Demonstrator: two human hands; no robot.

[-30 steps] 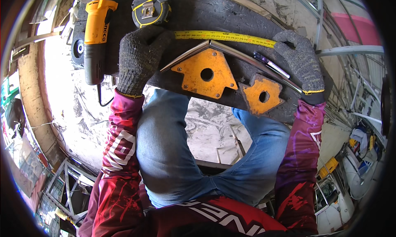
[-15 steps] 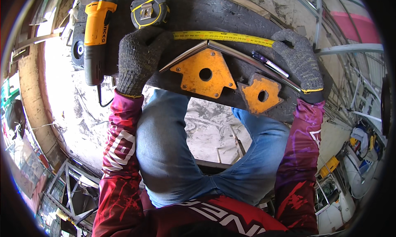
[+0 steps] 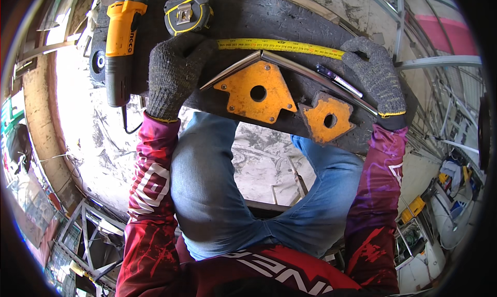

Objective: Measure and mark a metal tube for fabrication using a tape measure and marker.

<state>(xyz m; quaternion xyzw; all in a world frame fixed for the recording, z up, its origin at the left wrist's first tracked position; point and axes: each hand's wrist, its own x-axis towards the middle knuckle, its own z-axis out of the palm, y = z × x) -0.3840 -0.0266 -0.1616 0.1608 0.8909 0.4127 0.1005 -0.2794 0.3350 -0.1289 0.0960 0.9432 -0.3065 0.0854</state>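
Observation:
A yellow tape measure blade (image 3: pixel 279 46) stretches between my two gloved hands over the dark board. My left hand (image 3: pixel 178 72) is closed on the blade's left end, just below the black and yellow tape measure case (image 3: pixel 188 13). At the other end my right hand (image 3: pixel 374 72) pinches the blade between thumb and fingers. Under the blade lie two thin metal tubes, a left tube (image 3: pixel 230 69) and a longer right tube (image 3: pixel 316 79), meeting at an angle. A large orange welding magnet (image 3: pixel 240 92) and a smaller one (image 3: pixel 327 126) sit below them. A marker pen (image 3: pixel 339 80) rests along the right tube.
An orange and black angle grinder (image 3: pixel 121 43) lies at the board's left end, its cord hanging down. The dark board (image 3: pixel 259 12) spans in front of my knees. Metal frames (image 3: pixel 440 61) stand at the right, and a yellow tool (image 3: pixel 412 209) lies lower right.

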